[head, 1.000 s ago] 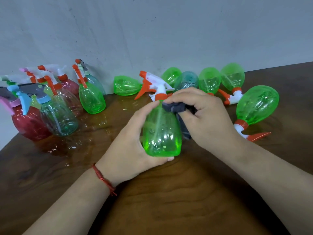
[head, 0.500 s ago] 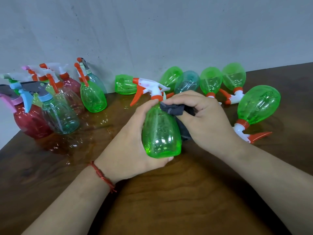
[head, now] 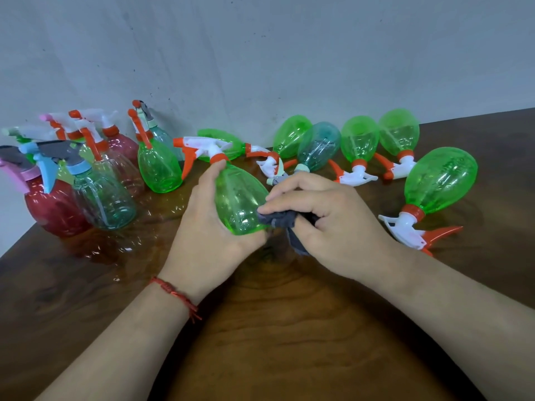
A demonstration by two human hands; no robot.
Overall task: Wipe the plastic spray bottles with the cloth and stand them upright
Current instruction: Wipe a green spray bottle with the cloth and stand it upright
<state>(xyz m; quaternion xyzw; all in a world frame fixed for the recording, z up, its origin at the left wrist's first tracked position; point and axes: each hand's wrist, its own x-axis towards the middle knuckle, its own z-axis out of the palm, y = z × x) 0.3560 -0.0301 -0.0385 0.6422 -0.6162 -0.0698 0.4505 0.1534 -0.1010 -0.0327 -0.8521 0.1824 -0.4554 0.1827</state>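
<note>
Wiping is the step in hand, with one green spray bottle [head: 237,198] under the cloth right now. My left hand [head: 208,238] grips it round the belly and base, thumb up by the orange collar. It holds the bottle tilted low over the middle of the desk [head: 289,328], nozzle pointing away and to the left. Whether the base touches the wood, I cannot tell. My right hand [head: 335,224] is curled tight round the dark grey cloth [head: 279,222], bunched into a wad. That wad presses on the bottle's lower right flank, close to the base. Both forearms come in low from the near edge, right knuckles up.

How far along? Partway, by my judgement. A cluster of upright bottles [head: 104,198], red, clear and green, stands at the left by the wall. Five lying bottles [head: 359,138] are strung along the back, and a lone green bottle [head: 440,180] lies nearer me on the right, nozzle toward me.

Next move, as I read it: rub round the base, then turn the bottle base-down and stand it with the group. That calls for a firm left grip, since smooth plastic could slip. It also needs a spot beside the upright green bottle [head: 159,169] that won't topple its neighbours.
</note>
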